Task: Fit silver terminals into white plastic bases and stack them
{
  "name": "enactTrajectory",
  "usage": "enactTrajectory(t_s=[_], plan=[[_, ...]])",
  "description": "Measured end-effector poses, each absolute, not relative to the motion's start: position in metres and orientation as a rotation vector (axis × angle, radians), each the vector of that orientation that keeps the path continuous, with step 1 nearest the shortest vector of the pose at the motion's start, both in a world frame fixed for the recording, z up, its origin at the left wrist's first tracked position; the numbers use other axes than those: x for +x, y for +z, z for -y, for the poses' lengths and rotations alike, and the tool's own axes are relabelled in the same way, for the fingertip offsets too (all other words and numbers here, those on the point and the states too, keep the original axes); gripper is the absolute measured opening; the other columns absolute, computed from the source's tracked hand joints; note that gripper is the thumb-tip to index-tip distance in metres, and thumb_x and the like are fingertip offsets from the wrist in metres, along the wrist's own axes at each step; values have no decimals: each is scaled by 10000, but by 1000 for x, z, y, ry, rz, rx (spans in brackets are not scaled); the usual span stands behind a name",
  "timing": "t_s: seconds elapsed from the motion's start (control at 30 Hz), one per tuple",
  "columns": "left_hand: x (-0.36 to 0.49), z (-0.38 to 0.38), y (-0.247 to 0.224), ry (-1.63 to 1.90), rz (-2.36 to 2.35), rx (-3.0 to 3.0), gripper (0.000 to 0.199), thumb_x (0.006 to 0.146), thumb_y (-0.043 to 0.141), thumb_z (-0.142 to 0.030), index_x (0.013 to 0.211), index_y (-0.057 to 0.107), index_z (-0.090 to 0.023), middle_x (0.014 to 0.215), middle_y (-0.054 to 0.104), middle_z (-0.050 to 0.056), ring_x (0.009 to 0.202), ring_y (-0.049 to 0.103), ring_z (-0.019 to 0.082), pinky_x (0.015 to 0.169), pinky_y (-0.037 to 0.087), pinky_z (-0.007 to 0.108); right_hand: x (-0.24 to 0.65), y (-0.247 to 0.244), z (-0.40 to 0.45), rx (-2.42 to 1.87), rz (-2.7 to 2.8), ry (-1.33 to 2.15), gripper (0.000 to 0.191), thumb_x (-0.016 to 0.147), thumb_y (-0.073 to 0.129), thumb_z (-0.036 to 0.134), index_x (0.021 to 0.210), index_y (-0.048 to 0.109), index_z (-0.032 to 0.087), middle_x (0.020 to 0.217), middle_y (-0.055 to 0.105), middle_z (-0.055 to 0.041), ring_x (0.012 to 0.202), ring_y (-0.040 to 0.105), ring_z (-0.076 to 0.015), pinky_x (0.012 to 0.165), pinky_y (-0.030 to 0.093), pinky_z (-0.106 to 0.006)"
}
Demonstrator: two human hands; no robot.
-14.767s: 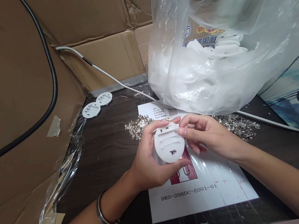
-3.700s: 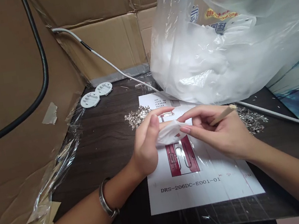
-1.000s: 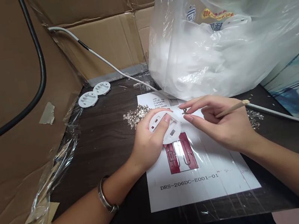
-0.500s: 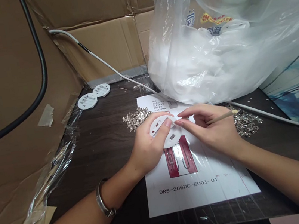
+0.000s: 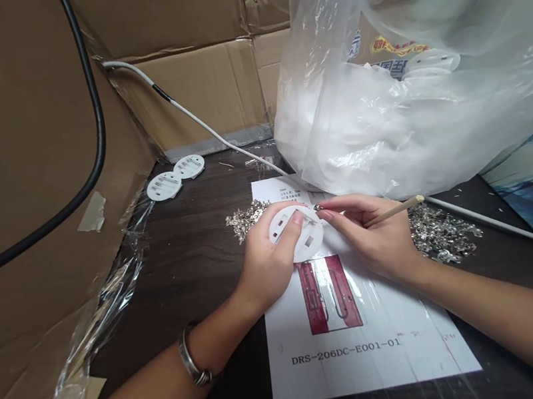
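Left-hand grip point(image 5: 267, 265) is closed on one white disc point(image 5: 314, 227), held tilted over the printed sheet point(image 5: 320, 381); the right-hand grip point(image 5: 387, 234) pinches one small metal piece point(image 5: 318, 207) just beside the disc's edge and also holds one thin wooden stick point(image 5: 397, 208). Two more discs point(image 5: 164, 186) lie touching on the tabletop point(image 5: 194, 251), along with two heaps of metal pieces point(image 5: 444, 235), too many to count. One plastic bag point(image 5: 362, 137) stands behind. "DRS-206DC-E001-01" is printed on the sheet; its upper lines are too small to read. Round and flat, the held disc has several rectangular slots.
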State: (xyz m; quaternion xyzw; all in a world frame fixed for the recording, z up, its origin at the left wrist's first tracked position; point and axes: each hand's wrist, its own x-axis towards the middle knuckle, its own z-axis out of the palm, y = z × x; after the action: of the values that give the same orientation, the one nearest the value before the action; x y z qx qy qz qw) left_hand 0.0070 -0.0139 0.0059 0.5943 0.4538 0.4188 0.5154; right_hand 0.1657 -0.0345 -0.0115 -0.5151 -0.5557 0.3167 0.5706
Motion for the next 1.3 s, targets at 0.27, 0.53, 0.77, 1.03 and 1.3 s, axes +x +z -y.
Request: enactTrajectory(t_s=[0.27, 0.53, 0.77, 1.03, 1.3], plan=[[8, 15, 5, 1028, -1074, 1465, 196, 874, 566, -357, 964, 633, -197, 796, 668, 41, 785, 653, 170, 537, 498, 229, 166, -9, 34, -1130, 1352, 665, 70, 806, 683, 180, 834, 737, 214, 851, 725, -18, 789, 681, -161, 729, 557, -318], [6, 19, 0, 1028, -1066, 1599, 231, 896, 541, -375, 1047, 614, -215, 853, 673, 45, 811, 650, 168, 557, 495, 232, 164, -8, 32, -1048, 1454, 542, 88, 783, 687, 130, 728, 668, 196, 755, 632, -13, 686, 582, -126, 524, 435, -257], [5, 14, -3, 1065, -1101, 1636, 231, 901, 528, -367, 1074, 589, -226, 844, 666, 36, 759, 644, 160, 581, 500, 244, 161, -4, 35, -1130, 1581, 363, 94, 824, 640, 121, 809, 689, 199, 829, 654, -20, 657, 559, -116, 568, 446, -274], [5, 15, -3, 1045, -1144, 1646, 249, 907, 514, -389, 1087, 578, -229, 913, 667, 41, 784, 639, 157, 583, 488, 232, 154, -7, 33, -1213, 1544, 383, 69, 825, 638, 178, 757, 636, 177, 785, 613, -24, 710, 566, -141, 606, 435, -292], [6, 13, 0, 1118, -1129, 1748, 203, 909, 517, -352, 1034, 609, -223, 990, 675, 29, 894, 628, 162, 765, 504, 269, 159, -8, 27, -1170, 1582, 347, 91, 805, 648, 182, 722, 611, 179, 759, 602, -21, 664, 541, -129, 569, 411, -281]])
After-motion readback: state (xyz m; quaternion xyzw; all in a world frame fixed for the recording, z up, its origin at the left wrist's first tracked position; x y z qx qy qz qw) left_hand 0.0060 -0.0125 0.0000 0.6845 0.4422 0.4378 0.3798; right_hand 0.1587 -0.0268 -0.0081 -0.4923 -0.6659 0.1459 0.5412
